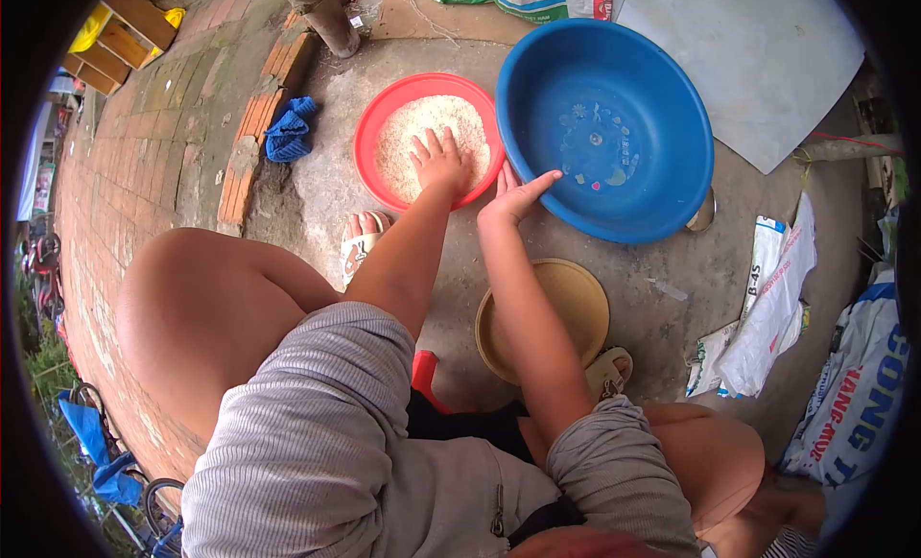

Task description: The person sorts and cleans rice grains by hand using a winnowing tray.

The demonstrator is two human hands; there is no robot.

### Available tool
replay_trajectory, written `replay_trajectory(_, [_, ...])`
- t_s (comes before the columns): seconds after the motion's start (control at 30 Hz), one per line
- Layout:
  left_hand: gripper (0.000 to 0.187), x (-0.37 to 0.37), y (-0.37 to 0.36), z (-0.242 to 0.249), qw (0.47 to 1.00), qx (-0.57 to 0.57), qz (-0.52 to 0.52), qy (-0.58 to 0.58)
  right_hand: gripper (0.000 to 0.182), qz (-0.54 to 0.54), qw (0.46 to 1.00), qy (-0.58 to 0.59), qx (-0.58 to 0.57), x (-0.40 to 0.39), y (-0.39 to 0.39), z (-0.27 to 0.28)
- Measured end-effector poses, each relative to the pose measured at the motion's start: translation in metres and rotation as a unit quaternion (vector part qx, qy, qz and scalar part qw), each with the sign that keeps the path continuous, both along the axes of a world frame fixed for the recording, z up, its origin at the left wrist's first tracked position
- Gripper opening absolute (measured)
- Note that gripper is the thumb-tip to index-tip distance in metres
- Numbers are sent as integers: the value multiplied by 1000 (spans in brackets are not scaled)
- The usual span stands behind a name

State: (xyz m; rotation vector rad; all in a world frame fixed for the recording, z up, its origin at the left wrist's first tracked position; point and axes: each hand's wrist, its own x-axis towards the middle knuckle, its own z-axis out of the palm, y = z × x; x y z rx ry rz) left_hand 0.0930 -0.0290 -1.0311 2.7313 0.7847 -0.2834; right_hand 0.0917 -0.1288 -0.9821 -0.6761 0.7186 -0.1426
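My left hand point(442, 166) lies with fingers spread on pale, grain-like material point(413, 126) inside a red basin point(368, 112). My right hand point(516, 195) is between the red basin and a large blue basin point(614, 217), its thumb apart and resting against the blue rim, its other fingers partly hidden near the red rim. The blue basin holds nothing visible and has small printed figures on its bottom. Below my right forearm, a round tan tray point(585, 304) sits on the ground, partly covered by the arm.
A blue cloth point(288, 131) lies left of the red basin, beside a brick edge point(251, 141). A wooden post point(331, 25) stands at the top. Grey sheet point(739, 69) lies at upper right, with printed sacks point(767, 308) below it. Sandalled feet flank the tray.
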Motion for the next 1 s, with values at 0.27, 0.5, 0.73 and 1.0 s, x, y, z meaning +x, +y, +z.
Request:
replay_trajectory(0.27, [66, 1, -2, 2, 1000, 9, 5, -14, 56, -175, 974, 106, 95, 25, -35, 29])
replay_trajectory(0.5, [65, 3, -4, 2, 999, -5, 27, -43, 56, -198, 970, 111, 82, 34, -110, 42])
replay_trajectory(0.73, [65, 3, -1, -8, 998, -16, 23, -56, 57, -7, 806, 13, -592, -39, -193, -41])
replay_trajectory(1.0, [53, -15, 9, 25, 996, -72, -38, -27, 43, 252, 501, 79, -825, -125, -235, -50])
